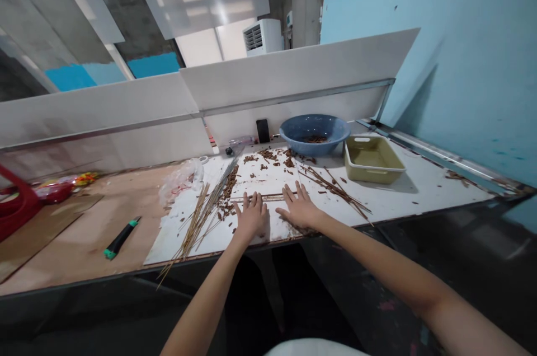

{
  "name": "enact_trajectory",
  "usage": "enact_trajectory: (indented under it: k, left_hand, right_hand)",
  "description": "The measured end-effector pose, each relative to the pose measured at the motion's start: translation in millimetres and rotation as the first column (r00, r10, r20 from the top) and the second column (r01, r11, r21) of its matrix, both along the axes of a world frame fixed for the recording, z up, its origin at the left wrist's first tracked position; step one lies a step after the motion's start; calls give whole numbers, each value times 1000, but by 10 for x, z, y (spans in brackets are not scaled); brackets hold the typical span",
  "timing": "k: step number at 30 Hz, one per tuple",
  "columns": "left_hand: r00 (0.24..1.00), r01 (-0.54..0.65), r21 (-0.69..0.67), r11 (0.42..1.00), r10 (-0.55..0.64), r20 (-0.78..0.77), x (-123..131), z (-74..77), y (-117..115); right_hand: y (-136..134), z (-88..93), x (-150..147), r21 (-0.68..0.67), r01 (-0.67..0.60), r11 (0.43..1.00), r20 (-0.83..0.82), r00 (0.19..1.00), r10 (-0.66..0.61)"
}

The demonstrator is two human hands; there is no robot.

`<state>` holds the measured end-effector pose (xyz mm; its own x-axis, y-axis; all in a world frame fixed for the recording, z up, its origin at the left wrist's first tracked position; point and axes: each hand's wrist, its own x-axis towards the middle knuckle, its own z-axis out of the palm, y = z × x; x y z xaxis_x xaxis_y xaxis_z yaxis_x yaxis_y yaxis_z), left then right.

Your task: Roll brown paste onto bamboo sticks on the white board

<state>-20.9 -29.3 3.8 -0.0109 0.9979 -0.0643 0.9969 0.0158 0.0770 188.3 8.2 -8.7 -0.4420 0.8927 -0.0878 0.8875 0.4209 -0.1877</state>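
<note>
My left hand (251, 217) lies flat with fingers spread on the white board (260, 174) near the table's front edge. Beside it, my right hand (300, 208) is also flat and open, palm down. Between and under the fingertips of both runs a thin brown stick (274, 197), lying crosswise; parts of it are hidden by the fingers. Small brown crumbly pieces (230, 182) are scattered left of my left hand and farther back. A bundle of thin sticks (200, 220) lies to the left, and a smaller bundle of brown sticks (339, 190) to the right.
Behind my hands stand a blue basin (293, 143) with brown pieces inside, a green tub (373, 176) and a dark phone-like object (263, 131). Leftward are a clear plastic bag (180, 181), a black-and-green utility knife (121, 238) and a red frame-like object (17, 202).
</note>
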Motion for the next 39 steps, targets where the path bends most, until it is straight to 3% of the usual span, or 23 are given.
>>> enact_trajectory:
  k: [4,6,12,19,26,33,39]
  left_hand:
    - [999,-36,-3,999,37,22,90,137,164]
    - [999,-44,24,999,43,10,102,136,147]
    - [999,-22,37,999,23,-31,-49,-20,-107]
    - [998,-67,21,998,66,18,14,141,203]
    - [999,-42,33,999,42,-17,-139,-34,-111]
    - [996,-89,8,996,89,8,-47,197,157]
    - [993,-99,85,991,103,-52,-98,66,-78]
  right_hand:
    - [246,177,-78,-44,55,998,35,998,-53]
    - [275,198,-73,-58,71,996,39,997,-68]
    - [-44,45,75,-64,34,997,15,999,-34]
    - [246,271,-45,-84,120,989,43,992,-116]
    - [-29,50,96,-61,64,996,39,997,-62]
    - [257,280,-44,-78,132,988,64,990,-127]
    - [-6,44,117,-35,94,995,29,995,-93]
